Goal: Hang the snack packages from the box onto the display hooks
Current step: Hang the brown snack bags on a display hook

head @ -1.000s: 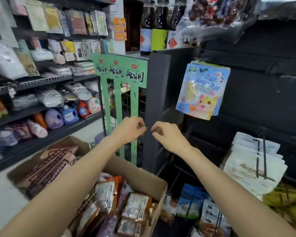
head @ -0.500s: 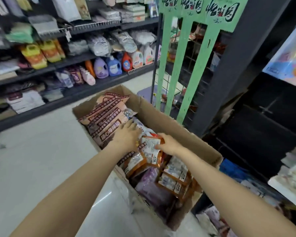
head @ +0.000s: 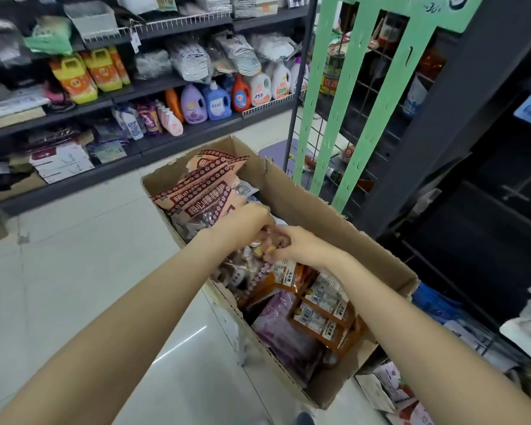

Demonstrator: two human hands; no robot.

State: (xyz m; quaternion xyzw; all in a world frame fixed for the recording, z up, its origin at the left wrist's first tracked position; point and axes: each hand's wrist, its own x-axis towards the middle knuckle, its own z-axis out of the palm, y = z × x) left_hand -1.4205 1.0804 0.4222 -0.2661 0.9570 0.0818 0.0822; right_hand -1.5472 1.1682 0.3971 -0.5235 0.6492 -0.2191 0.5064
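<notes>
Snack packages [head: 292, 302], orange and purple, fill box [head: 313, 207]; both hands' fingers [head: 272, 256] pinch one.

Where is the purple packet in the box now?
In the head view, the purple packet lies low in the cardboard box, left of the orange packets.

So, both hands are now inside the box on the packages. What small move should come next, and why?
Probably lift one package straight up out of the cardboard box. The left hand and right hand meet on a clear snack package in the middle of the pile, fingers curled on it, and nothing is raised yet. The other packages lie tightly around it, so a slow pull seems wise.
</notes>
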